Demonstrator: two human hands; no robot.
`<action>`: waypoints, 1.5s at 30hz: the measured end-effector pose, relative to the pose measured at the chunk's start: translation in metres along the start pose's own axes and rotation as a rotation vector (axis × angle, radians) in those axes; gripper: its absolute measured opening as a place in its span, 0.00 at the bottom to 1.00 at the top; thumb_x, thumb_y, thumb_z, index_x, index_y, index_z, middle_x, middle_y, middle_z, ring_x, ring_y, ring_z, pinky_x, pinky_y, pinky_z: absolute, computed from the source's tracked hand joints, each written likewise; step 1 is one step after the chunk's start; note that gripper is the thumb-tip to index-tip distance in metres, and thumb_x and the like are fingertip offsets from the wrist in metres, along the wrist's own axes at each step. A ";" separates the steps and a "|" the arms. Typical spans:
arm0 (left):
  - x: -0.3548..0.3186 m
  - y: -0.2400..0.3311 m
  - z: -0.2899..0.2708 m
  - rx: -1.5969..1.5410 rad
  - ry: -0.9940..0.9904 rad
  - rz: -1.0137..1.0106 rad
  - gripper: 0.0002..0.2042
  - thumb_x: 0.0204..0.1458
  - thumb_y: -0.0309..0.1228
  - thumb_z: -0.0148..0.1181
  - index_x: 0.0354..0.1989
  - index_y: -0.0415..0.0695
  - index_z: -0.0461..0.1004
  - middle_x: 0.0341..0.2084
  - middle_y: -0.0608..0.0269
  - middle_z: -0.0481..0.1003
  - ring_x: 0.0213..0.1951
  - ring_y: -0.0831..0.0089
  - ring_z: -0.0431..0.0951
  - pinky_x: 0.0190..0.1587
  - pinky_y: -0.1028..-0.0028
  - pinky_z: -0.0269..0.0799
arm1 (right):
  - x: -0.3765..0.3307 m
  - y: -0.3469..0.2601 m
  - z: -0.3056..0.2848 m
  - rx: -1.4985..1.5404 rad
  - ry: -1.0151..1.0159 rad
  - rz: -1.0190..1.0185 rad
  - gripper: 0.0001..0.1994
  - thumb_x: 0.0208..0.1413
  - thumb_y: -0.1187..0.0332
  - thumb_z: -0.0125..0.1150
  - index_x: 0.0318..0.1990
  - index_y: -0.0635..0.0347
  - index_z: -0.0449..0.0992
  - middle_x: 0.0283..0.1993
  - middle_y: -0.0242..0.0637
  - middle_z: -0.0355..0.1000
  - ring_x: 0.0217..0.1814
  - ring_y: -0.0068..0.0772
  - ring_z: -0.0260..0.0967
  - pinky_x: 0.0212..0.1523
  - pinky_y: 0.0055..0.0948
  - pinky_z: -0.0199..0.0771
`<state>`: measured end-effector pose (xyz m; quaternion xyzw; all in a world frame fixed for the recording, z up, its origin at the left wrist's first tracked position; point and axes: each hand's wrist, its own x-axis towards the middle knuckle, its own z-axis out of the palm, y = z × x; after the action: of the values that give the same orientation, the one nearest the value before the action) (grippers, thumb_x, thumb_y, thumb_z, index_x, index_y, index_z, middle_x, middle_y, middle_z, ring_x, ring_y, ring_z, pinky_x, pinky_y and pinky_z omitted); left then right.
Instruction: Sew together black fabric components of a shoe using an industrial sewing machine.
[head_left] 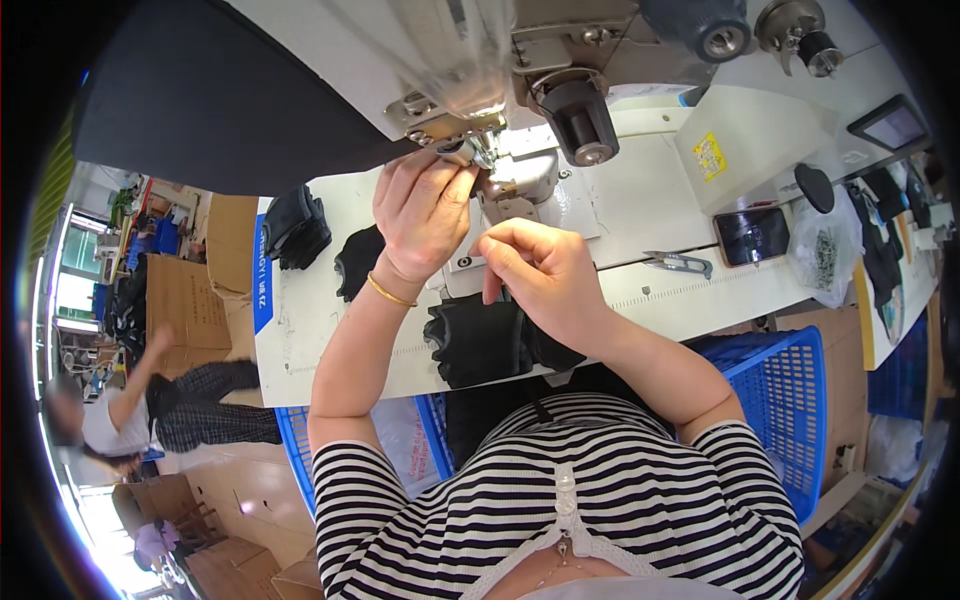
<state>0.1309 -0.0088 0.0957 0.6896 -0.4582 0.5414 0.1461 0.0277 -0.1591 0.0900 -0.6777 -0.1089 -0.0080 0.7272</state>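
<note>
My left hand (pixel 425 212) reaches up to the needle area (pixel 484 152) of a sewing machine, its fingers closed together beside the metal parts. Whatever they may grip is hidden. Just right of it and lower, my right hand (pixel 548 272) hovers by the machine's bed (pixel 520 185), thumb and fingers pinched; anything between them is too small to make out. Below the hands, a dark folded fabric piece (pixel 478 338) lies at the table's front edge. Another black fabric piece (pixel 358 262) rests left of my left wrist, and a stack of black pieces (pixel 296 228) sits farther left.
On the white table (pixel 640 300), small thread snips (pixel 680 263) and a phone (pixel 753 237) lie to the right, beside a clear plastic bag (pixel 826 255). Blue plastic baskets (pixel 790 400) stand below the table. At the far left another person (pixel 190 405) moves near cardboard boxes (pixel 185 300).
</note>
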 end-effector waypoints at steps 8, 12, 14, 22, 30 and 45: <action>-0.011 0.001 0.005 0.017 0.039 -0.048 0.15 0.32 0.18 0.66 0.34 0.40 0.76 0.33 0.63 0.75 0.37 0.64 0.76 0.40 0.66 0.71 | -0.006 0.006 0.000 -0.002 -0.025 0.010 0.09 0.63 0.70 0.54 0.38 0.65 0.78 0.23 0.29 0.74 0.21 0.10 0.58 0.21 0.16 0.54; -0.022 0.008 0.011 0.019 -0.028 -0.333 0.21 0.32 0.19 0.65 0.40 0.40 0.72 0.38 0.60 0.73 0.39 0.61 0.73 0.46 0.63 0.64 | -0.020 0.038 -0.023 -0.359 0.132 -0.337 0.07 0.60 0.72 0.56 0.40 0.67 0.77 0.26 0.35 0.76 0.20 0.21 0.65 0.24 0.21 0.65; -0.028 0.005 0.013 0.003 -0.033 -0.360 0.22 0.31 0.20 0.65 0.41 0.39 0.72 0.39 0.59 0.72 0.40 0.59 0.72 0.47 0.61 0.63 | -0.035 0.042 -0.039 -0.472 0.165 -0.222 0.08 0.53 0.70 0.63 0.37 0.65 0.78 0.31 0.40 0.74 0.33 0.38 0.72 0.34 0.32 0.71; -0.060 -0.033 -0.031 0.141 -0.270 -0.270 0.22 0.30 0.18 0.57 0.41 0.38 0.75 0.35 0.58 0.72 0.38 0.59 0.73 0.44 0.64 0.67 | -0.066 0.088 -0.051 -1.040 0.271 -0.136 0.28 0.44 0.63 0.73 0.51 0.69 0.72 0.45 0.43 0.66 0.49 0.45 0.64 0.46 0.39 0.64; -0.120 -0.038 -0.118 0.077 -0.848 -0.449 0.26 0.29 0.14 0.56 0.45 0.37 0.75 0.43 0.54 0.72 0.47 0.56 0.72 0.53 0.64 0.67 | -0.068 0.088 -0.050 -1.147 0.295 -0.298 0.24 0.46 0.64 0.71 0.49 0.68 0.74 0.43 0.41 0.67 0.45 0.41 0.65 0.42 0.38 0.62; -0.103 0.095 -0.053 -0.346 -0.486 -0.735 0.09 0.45 0.21 0.66 0.36 0.38 0.79 0.35 0.56 0.75 0.39 0.57 0.74 0.43 0.66 0.71 | -0.059 0.084 -0.051 -1.049 0.333 -0.536 0.14 0.44 0.79 0.66 0.42 0.64 0.78 0.43 0.39 0.72 0.37 0.38 0.69 0.39 0.35 0.66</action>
<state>0.0241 0.0260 -0.0033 0.8784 -0.2882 0.1924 0.3291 -0.0086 -0.2102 -0.0057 -0.8841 -0.1421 -0.3490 0.2764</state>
